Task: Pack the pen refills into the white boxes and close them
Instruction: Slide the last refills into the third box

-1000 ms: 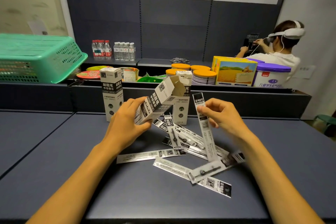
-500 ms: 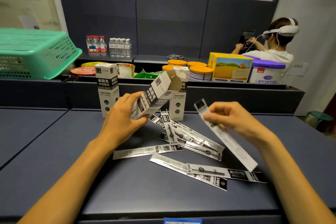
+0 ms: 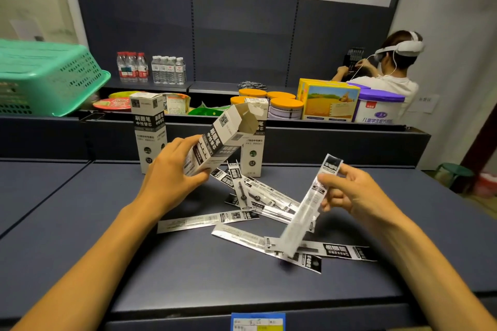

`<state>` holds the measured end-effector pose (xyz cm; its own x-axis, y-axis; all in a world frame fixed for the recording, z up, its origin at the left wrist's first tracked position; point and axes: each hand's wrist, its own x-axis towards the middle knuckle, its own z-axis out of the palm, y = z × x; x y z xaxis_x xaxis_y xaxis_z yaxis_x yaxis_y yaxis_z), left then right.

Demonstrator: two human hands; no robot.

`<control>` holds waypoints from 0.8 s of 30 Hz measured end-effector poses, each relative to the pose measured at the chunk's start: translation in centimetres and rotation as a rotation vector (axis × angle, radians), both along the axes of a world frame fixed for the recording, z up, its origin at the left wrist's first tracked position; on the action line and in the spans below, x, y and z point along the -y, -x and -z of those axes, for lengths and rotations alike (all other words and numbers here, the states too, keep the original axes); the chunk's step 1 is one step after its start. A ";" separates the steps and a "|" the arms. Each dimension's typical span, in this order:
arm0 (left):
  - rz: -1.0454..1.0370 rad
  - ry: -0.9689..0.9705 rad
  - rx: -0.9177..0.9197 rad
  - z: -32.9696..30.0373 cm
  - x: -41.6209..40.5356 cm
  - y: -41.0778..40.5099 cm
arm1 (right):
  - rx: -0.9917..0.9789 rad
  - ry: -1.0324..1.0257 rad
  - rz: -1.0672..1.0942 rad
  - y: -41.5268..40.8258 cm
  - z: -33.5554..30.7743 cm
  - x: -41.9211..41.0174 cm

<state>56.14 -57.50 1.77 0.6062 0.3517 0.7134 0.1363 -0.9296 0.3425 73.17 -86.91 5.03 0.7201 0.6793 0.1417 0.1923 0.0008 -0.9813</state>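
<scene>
1. Left hand [image 3: 172, 177]: fingers curled round tilted white box [image 3: 217, 142], top flap open, above the bench [image 3: 188, 277].
2. Right hand [image 3: 352, 193]: fingers pinch one packaged refill [image 3: 306, 209], held slanted over loose refills [image 3: 258, 196] on the bench.

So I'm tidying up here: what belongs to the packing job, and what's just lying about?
Job: open white box in left hand; refill packet in right hand; loose refills; standing boxes.
Lying about: green basket, water bottles, orange-lidded tins.

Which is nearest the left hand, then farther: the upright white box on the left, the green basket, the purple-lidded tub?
From the left hand:
1. Upright white box, just behind it.
2. Green basket, far left.
3. Purple-lidded tub, far right on the shelf.
</scene>
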 end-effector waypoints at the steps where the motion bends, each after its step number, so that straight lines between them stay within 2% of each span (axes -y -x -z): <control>1: 0.001 0.002 0.001 0.0 0.0 0.0 | -0.035 -0.007 0.027 0.1 0.1 0.2; 3: -0.001 0.006 -0.001 0.0 0.0 0.0 | -0.036 0.032 0.079 0.2 0.7 0.9; 5: -0.005 0.005 -0.005 0.0 0.0 0.0 | 0.046 0.157 0.126 0.2 1.4 1.8; 9: -0.003 0.003 -0.006 0.0 0.0 0.0 | 0.406 0.635 0.186 -0.3 2.2 4.3; 11: 0.000 0.006 -0.006 0.0 0.1 0.0 | 0.569 0.780 0.187 -0.3 2.1 5.3; 13: 0.003 0.003 -0.007 0.0 0.1 0.0 | 0.648 0.814 0.132 -0.3 1.8 5.9; 17: 0.010 0.005 -0.009 -0.1 0.5 0.1 | 0.660 0.882 -0.138 -0.5 1.6 6.4; 24: 0.002 0.014 -0.010 0.0 0.5 0.1 | 0.643 0.783 -0.173 -0.4 1.8 6.1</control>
